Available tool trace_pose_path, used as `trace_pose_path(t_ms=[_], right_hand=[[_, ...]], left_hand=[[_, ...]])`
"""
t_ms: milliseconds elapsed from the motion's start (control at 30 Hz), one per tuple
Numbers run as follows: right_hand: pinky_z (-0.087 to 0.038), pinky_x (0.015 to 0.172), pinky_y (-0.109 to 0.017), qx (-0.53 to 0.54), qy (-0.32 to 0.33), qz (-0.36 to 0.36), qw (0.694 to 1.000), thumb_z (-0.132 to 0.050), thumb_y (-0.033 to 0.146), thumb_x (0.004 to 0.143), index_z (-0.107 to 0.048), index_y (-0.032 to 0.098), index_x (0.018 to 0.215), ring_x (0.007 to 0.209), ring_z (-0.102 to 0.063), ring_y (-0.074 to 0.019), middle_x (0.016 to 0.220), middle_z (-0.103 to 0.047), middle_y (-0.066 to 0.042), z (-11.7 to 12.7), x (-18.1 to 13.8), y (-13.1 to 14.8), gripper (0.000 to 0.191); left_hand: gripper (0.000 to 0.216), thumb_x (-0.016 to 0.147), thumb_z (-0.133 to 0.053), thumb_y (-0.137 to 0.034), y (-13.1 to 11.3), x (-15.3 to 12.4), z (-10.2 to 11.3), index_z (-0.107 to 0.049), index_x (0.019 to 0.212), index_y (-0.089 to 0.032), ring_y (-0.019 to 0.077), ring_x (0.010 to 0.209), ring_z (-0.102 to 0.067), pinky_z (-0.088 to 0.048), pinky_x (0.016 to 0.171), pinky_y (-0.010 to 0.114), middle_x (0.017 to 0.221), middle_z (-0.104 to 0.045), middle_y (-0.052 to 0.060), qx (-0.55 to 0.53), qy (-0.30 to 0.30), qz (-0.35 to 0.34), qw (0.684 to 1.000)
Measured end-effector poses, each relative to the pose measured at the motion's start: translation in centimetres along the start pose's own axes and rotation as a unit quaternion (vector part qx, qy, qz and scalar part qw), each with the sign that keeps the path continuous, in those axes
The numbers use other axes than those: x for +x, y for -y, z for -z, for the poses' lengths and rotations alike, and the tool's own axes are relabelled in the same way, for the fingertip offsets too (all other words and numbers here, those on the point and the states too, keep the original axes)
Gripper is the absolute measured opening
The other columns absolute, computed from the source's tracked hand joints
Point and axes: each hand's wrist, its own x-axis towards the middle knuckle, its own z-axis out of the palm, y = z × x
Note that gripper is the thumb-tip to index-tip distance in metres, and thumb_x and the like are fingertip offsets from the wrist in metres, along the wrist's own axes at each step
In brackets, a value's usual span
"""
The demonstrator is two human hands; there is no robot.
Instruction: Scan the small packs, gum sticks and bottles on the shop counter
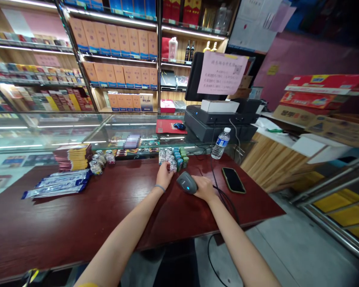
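My right hand (pixel 205 189) is wrapped round a grey barcode scanner (pixel 187 183) with a blue light, held low over the dark red table. Close to its left, my left hand (pixel 164 175) has its fingers closed on a small clear jar (pixel 172 165) at the front of a group. Behind it stand more small jars (pixel 162 155) with pale lids, and blue and green ones (pixel 184 161) to the right. Farther left are several similar jars (pixel 96 164), a stack of red and yellow packs (pixel 72 157) and a pile of blue and white sachets (pixel 60 184).
A water bottle (pixel 220 144) and a phone (pixel 233 179) are on the table (pixel 113 223) to the right, with the scanner's cable between. Behind are a glass counter (pixel 86 129), a red mouse pad (pixel 164 126) and a monitor (pixel 194 77). Stacked cartons (pixel 323 97) stand at right.
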Motion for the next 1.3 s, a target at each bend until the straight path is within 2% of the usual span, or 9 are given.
trace_pose_path(t_ms=[233, 333, 433, 733, 900, 1000, 1100, 1200, 1300], right_hand=[[-0.049, 0.071, -0.033, 0.003, -0.002, -0.004, 1.0, -0.057, 0.026, 0.078, -0.064, 0.013, 0.111, 0.077, -0.07, -0.0239, 0.089, -0.075, -0.011, 0.2, 0.1, 0.1, 0.037], [-0.049, 0.07, -0.032, 0.005, -0.01, -0.003, 1.0, -0.057, 0.026, 0.077, -0.064, 0.012, 0.112, 0.075, -0.07, -0.0235, 0.089, -0.075, -0.012, 0.3, 0.6, 0.9, 0.039], [-0.049, 0.069, -0.031, 0.016, -0.023, 0.006, 1.0, -0.056, 0.025, 0.076, -0.064, 0.013, 0.113, 0.075, -0.07, -0.0227, 0.091, -0.075, -0.012, -0.1, 1.6, 2.4, 0.039], [-0.048, 0.066, -0.03, 0.068, -0.051, 0.048, 0.995, -0.053, 0.027, 0.081, -0.064, 0.014, 0.111, 0.072, -0.071, -0.021, 0.09, -0.077, -0.009, -3.9, 6.0, 8.6, 0.035], [-0.045, 0.064, -0.031, 0.08, -0.055, 0.072, 0.993, -0.052, 0.025, 0.081, -0.065, 0.012, 0.108, 0.069, -0.069, -0.0209, 0.086, -0.075, -0.009, -6.2, 8.0, 11.6, 0.033], [-0.042, 0.062, -0.031, 0.081, -0.056, 0.087, 0.991, -0.051, 0.025, 0.082, -0.065, 0.011, 0.106, 0.065, -0.067, -0.0206, 0.081, -0.074, -0.009, -6.8, 8.4, 12.5, 0.031], [-0.041, 0.061, -0.032, 0.079, -0.054, 0.099, 0.99, -0.051, 0.027, 0.084, -0.064, 0.01, 0.106, 0.065, -0.066, -0.0204, 0.08, -0.073, -0.008, -7.0, 8.3, 12.7, 0.031], [-0.04, 0.062, -0.031, 0.074, -0.055, 0.104, 0.99, -0.05, 0.027, 0.085, -0.064, 0.01, 0.107, 0.064, -0.065, -0.0197, 0.079, -0.072, -0.008, -6.7, 8.2, 12.7, 0.03], [-0.039, 0.062, -0.031, 0.069, -0.055, 0.105, 0.991, -0.049, 0.026, 0.085, -0.063, 0.011, 0.106, 0.064, -0.065, -0.0191, 0.079, -0.072, -0.008, -6.5, 8.3, 12.8, 0.03]], left_hand=[[0.043, 0.071, -0.075, -0.012, 0.8, -0.2, -0.2, -0.058, 0.11, -0.017, 0.0213, 0.095, -0.062, -0.052, 0.086, 0.037, 0.105, -0.062, 0.009, -0.057, 0.008, 0.019, 0.998], [0.054, 0.067, -0.08, -0.015, 0.9, -0.5, 1.0, -0.057, 0.115, -0.016, 0.0222, 0.098, -0.062, -0.053, 0.085, 0.037, 0.109, -0.061, 0.011, -0.079, 0.007, 0.027, 0.997], [0.056, 0.07, -0.079, -0.021, 1.0, -0.9, 4.3, -0.056, 0.12, -0.017, 0.0225, 0.1, -0.061, -0.054, 0.084, 0.037, 0.11, -0.061, 0.01, -0.046, -0.03, 0.016, 0.998], [0.033, 0.082, -0.067, -0.026, 4.6, -2.2, 19.8, -0.058, 0.112, -0.017, 0.0206, 0.092, -0.064, -0.053, 0.088, 0.04, 0.099, -0.063, 0.007, 0.085, -0.216, -0.001, 0.973], [0.033, 0.082, -0.066, -0.025, 6.5, -3.1, 25.4, -0.058, 0.113, -0.016, 0.0215, 0.092, -0.062, -0.055, 0.083, 0.039, 0.1, -0.06, 0.009, 0.108, -0.303, 0.01, 0.947], [0.038, 0.081, -0.067, -0.023, 7.0, -3.3, 27.8, -0.056, 0.117, -0.016, 0.0235, 0.101, -0.059, -0.055, 0.085, 0.039, 0.108, -0.057, 0.011, 0.141, -0.362, 0.0, 0.922], [0.046, 0.08, -0.068, -0.022, 7.2, -2.9, 28.9, -0.053, 0.123, -0.016, 0.0269, 0.115, -0.052, -0.05, 0.097, 0.044, 0.118, -0.054, 0.014, 0.191, -0.384, -0.018, 0.903], [0.057, 0.079, -0.069, -0.018, 7.5, -2.0, 29.0, -0.047, 0.132, -0.016, 0.0302, 0.129, -0.043, -0.036, 0.113, 0.05, 0.13, -0.048, 0.017, 0.229, -0.365, -0.026, 0.902], [0.071, 0.074, -0.069, -0.01, 8.2, -1.2, 28.6, -0.04, 0.138, -0.014, 0.0325, 0.136, -0.035, -0.029, 0.117, 0.053, 0.139, -0.04, 0.019, 0.243, -0.327, -0.017, 0.913]])
